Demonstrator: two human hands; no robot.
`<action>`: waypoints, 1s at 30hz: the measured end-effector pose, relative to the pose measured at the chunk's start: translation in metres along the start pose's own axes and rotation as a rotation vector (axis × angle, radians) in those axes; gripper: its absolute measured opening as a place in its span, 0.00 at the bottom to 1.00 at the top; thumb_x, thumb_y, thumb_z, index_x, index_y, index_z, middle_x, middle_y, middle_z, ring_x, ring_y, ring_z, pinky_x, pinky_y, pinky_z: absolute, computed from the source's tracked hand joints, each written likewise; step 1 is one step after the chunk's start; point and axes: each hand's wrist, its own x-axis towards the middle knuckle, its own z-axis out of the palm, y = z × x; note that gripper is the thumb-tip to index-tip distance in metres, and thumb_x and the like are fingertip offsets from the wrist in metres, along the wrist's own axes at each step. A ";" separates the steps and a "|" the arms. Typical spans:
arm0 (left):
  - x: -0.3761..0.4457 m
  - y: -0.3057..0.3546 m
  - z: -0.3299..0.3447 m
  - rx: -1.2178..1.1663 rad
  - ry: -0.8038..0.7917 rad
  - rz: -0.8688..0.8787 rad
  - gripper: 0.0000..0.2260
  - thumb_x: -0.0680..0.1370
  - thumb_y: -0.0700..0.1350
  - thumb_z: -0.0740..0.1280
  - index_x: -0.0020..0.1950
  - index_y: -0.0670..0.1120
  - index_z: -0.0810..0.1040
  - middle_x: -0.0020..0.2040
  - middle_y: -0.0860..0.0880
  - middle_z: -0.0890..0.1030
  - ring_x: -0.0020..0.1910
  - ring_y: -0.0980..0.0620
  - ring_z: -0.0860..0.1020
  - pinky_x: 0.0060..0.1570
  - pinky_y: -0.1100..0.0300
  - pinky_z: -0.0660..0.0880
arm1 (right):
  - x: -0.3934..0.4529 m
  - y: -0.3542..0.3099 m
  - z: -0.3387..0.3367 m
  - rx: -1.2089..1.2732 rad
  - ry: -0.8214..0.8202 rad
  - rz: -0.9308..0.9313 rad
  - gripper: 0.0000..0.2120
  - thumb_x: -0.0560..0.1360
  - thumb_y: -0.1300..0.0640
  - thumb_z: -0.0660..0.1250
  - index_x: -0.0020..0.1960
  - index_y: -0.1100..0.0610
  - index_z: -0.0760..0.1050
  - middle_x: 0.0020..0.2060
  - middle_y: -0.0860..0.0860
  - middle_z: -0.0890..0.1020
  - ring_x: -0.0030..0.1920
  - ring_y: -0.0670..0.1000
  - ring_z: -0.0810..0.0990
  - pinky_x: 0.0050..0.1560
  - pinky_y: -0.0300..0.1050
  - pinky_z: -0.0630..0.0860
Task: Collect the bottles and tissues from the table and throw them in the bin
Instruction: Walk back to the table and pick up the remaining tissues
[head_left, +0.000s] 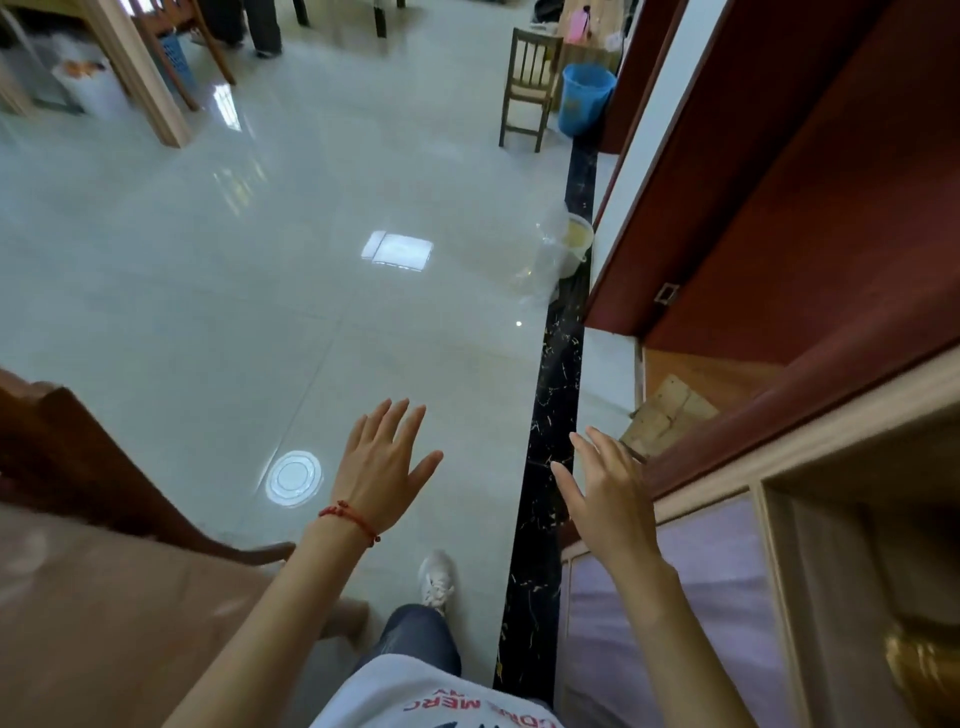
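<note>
Both hands are hanging out in front of the person over the tiled floor (260, 291), and neither is carrying anything. The left hand (382, 467), low centre of the frame with a red string at the wrist, is spreading its fingers flat and relaxed. The right hand (610, 491), just right of it beside the black floor strip (563, 374), is also lying loose with straight fingers, released.

No bottles and no tissues are showing anywhere that can be made out, so where they are lying cannot be told from this view. A corner of a brown table (104, 597) is sitting at lower left, blurred, with nothing readable on the part in frame. A blue bin (584, 98) is standing at upper right, next to a wooden chair (530, 83), well apart from the hands; its inside is not visible. A blue basket (176, 60) is showing at upper left under other furniture.

Judging by the bare hands and the foot (437, 577) stepping forward at bottom centre, the person is walking between table and bin. Whether some rubbish is already binned or collecting is not yet begun cannot be settled here
</note>
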 end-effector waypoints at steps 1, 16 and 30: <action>0.014 -0.003 -0.003 0.001 -0.004 0.001 0.35 0.77 0.64 0.41 0.62 0.40 0.74 0.60 0.38 0.78 0.60 0.37 0.75 0.57 0.41 0.72 | 0.015 0.000 0.001 0.000 -0.002 0.005 0.21 0.72 0.51 0.63 0.58 0.64 0.77 0.56 0.61 0.80 0.58 0.61 0.78 0.55 0.58 0.75; 0.231 -0.026 -0.042 -0.023 0.035 -0.051 0.37 0.76 0.64 0.40 0.64 0.39 0.72 0.62 0.38 0.76 0.63 0.36 0.73 0.59 0.40 0.70 | 0.243 0.011 0.037 -0.006 -0.044 -0.003 0.23 0.73 0.49 0.61 0.61 0.63 0.75 0.59 0.60 0.78 0.61 0.60 0.75 0.61 0.54 0.71; 0.372 -0.018 -0.058 -0.092 0.168 -0.425 0.33 0.78 0.62 0.43 0.61 0.40 0.73 0.59 0.39 0.78 0.59 0.37 0.76 0.56 0.41 0.73 | 0.486 0.032 0.051 -0.006 -0.155 -0.402 0.25 0.74 0.45 0.54 0.58 0.62 0.77 0.56 0.60 0.80 0.57 0.60 0.79 0.55 0.56 0.75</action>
